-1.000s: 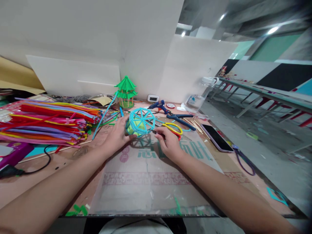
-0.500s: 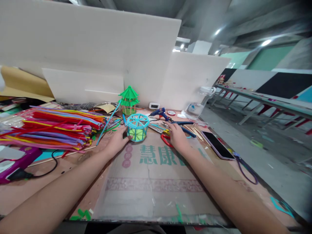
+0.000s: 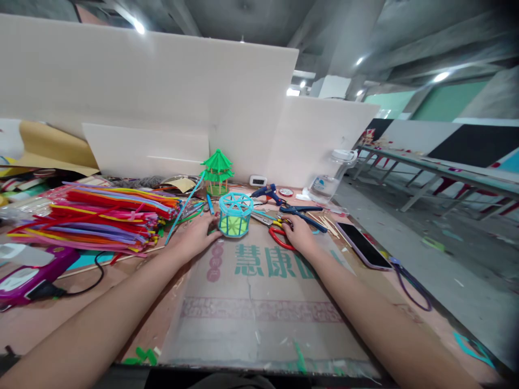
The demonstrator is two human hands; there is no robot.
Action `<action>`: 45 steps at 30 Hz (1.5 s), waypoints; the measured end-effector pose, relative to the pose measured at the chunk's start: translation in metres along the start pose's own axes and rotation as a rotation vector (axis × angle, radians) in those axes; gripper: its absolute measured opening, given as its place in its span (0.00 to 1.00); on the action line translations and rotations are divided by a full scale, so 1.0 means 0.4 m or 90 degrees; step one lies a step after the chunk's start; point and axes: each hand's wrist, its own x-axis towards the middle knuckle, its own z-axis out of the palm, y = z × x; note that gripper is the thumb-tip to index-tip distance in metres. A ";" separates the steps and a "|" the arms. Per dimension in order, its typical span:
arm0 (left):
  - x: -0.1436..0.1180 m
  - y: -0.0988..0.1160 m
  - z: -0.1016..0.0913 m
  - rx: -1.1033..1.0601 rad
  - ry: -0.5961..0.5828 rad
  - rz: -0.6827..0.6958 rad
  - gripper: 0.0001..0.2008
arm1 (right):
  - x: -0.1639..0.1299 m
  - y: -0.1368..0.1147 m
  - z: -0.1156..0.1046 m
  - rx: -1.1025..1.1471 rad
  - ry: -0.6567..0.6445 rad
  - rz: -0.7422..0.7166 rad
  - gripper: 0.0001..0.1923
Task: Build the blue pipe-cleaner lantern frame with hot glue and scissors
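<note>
Two bare hands on the cardboard sheet (image 3: 251, 319): left hand (image 3: 194, 236) lies flat, fingers loosely spread, fingertips just touching the base of the turquoise lantern frame (image 3: 235, 214), which stands upright at the sheet's far edge. Right hand (image 3: 299, 234) rests on the red-handled scissors (image 3: 277, 236), fingers curled; firmness of grasp unclear

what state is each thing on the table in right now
blue lantern frame: upright, left hand beside its base
green pavilion model: upright, by the wall
scissors: lying flat, right hand on the handles
phone: flat, screen dark
glue gun: lying down
water bottle: upright, capped
</note>
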 end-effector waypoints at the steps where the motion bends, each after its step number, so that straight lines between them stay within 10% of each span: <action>1: 0.002 -0.004 -0.009 0.015 -0.007 -0.011 0.17 | 0.000 0.001 0.000 0.000 0.000 0.000 0.15; 13: 0.008 -0.071 -0.244 0.228 0.047 -0.260 0.25 | 0.005 0.004 0.001 0.002 -0.011 0.011 0.16; 31: 0.007 -0.052 -0.155 0.307 -0.093 -0.317 0.19 | 0.003 0.002 -0.002 0.001 -0.009 0.003 0.16; 45: 0.003 0.013 -0.125 0.251 -0.041 -0.194 0.20 | 0.034 -0.064 -0.056 -0.057 -0.063 -0.018 0.13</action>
